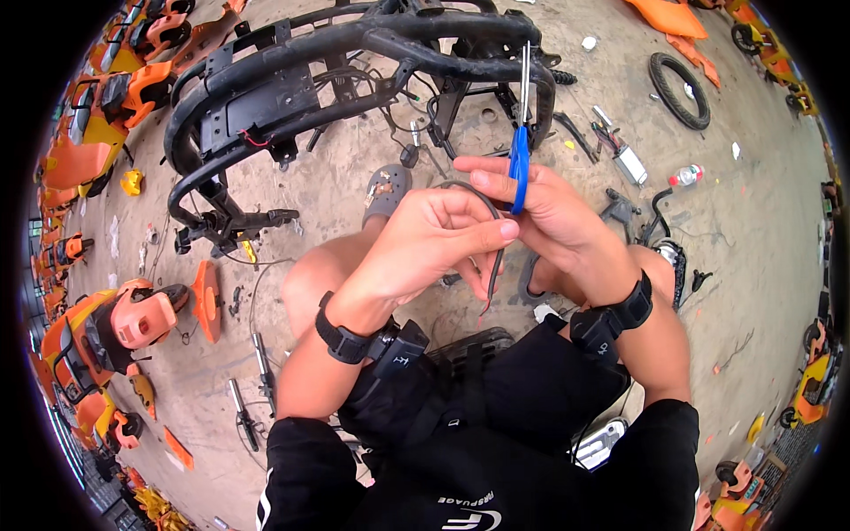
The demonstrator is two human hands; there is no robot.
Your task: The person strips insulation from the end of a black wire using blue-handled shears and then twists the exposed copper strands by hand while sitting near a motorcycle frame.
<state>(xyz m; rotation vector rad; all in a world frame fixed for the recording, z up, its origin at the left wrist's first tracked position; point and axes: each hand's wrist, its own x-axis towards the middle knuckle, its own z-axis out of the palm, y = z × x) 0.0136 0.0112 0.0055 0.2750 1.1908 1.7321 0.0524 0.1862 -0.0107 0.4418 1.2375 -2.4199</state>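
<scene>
A thin black cable point(498, 263) is pinched between the thumb and fingers of my left hand point(416, 239). It arches over that hand's fingers, and a bit of red wire shows at its lower end. My right hand point(567, 212), close beside the left, holds a pair of scissors point(520, 159) by the blue handles. Their metal blades point up and away from me, close together, with the tips overlapping the black metal frame in view. The right fingers reach near the cable's upper bend; whether they touch it, I cannot tell.
A black tubular vehicle frame point(310, 66) lies ahead. To the right are a tyre point(680, 91), a silver box with wires point(630, 165) and a plastic bottle point(686, 175). Shock absorbers point(241, 414) lie at left, near orange scooter bodies point(97, 332).
</scene>
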